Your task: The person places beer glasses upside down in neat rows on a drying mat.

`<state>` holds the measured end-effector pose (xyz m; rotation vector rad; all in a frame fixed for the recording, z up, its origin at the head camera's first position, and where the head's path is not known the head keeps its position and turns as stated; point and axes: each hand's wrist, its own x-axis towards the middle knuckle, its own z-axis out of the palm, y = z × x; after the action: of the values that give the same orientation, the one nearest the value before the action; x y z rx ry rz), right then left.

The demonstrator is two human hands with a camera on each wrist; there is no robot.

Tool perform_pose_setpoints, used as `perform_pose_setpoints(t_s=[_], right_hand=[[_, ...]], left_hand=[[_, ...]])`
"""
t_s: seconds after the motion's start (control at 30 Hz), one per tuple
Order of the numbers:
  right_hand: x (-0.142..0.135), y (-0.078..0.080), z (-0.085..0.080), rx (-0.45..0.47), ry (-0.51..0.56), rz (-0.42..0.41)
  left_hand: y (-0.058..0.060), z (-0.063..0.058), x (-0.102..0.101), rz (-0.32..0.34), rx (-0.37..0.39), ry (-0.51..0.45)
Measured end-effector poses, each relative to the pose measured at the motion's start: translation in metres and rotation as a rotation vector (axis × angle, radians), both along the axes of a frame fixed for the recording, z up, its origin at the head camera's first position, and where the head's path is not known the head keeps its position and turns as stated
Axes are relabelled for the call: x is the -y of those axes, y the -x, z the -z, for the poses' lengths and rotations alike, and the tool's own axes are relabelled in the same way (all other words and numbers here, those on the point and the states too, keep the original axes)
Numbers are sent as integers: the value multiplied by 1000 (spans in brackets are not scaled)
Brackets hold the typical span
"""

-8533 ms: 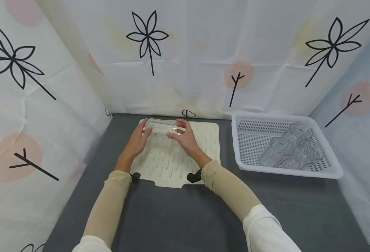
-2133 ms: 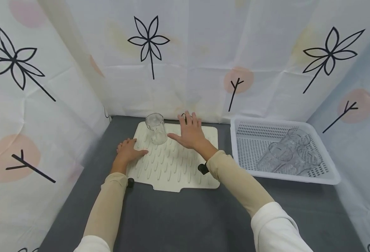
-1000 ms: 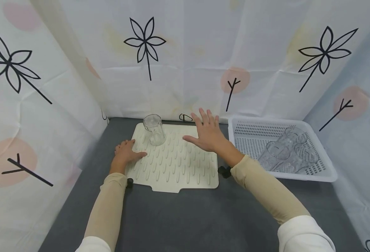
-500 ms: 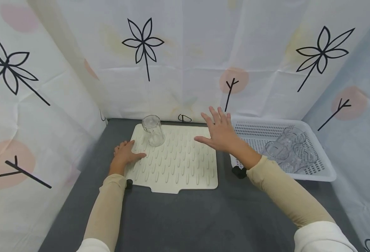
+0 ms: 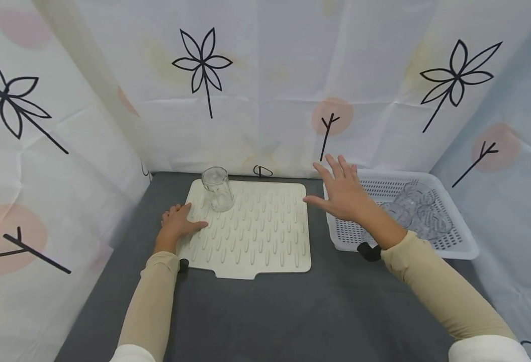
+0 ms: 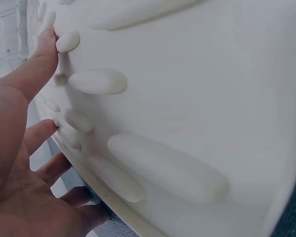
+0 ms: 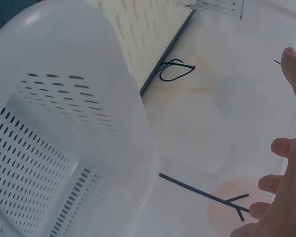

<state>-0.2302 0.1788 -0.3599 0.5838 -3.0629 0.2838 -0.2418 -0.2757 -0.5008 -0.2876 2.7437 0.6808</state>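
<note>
My left hand (image 5: 177, 226) rests at the left edge of a cream drying mat (image 5: 256, 226), thumb on its ridged surface. In the left wrist view its fingertips (image 6: 49, 123) touch the mat's edge. A clear glass mug (image 5: 218, 191) stands upright on the mat's back left part, just beyond that hand. My right hand (image 5: 344, 193), fingers spread and holding nothing, is over the left side of a white perforated basket (image 5: 466, 241). Several clear glass mugs (image 5: 435, 221) lie in the basket's right half, partly hidden behind my right wrist.
Both mat and basket stand on a dark grey table (image 5: 265, 311). A patterned white curtain (image 5: 265, 100) closes off the back and both sides. In the right wrist view the basket's wall (image 7: 84, 89) fills the left.
The glass mug, earlier held sideways in both hands, now stands on the mat. My right hand has moved rightward from it to the basket. Lately the left hand has stayed at the mat's edge.
</note>
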Motion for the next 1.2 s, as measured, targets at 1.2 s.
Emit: perform_pose_setpoints(t_s=[1.2], right_hand=[[-115,-33,0,143,51,142]], left_hand=[[-1,0,1,-12,4,-13]])
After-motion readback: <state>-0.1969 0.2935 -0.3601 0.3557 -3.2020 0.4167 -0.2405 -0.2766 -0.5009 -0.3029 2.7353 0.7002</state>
